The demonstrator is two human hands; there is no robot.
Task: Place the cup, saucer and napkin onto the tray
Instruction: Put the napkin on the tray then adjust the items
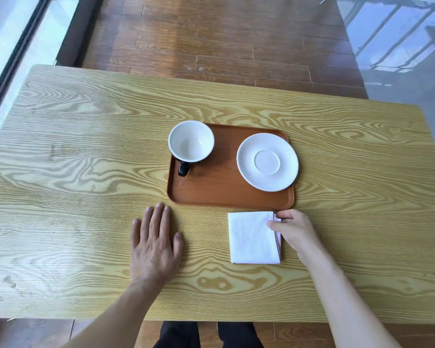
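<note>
A brown tray [219, 192] lies in the middle of the table. On its far left corner stands an empty cup [191, 141], white inside with a black handle that faces me. A white saucer [267, 162] rests on the tray's right side, its rim reaching slightly past the right edge. A folded white napkin [253, 237] lies on the table just in front of the tray. My right hand [295, 228] pinches the napkin's upper right corner between thumb and fingers. My left hand [155, 244] rests flat on the table, fingers spread, left of the napkin.
The light wood-grain table [86, 172] stretches wide on both sides of the tray. Beyond its far edge is dark wooden floor [211, 33]. My legs show below the near edge.
</note>
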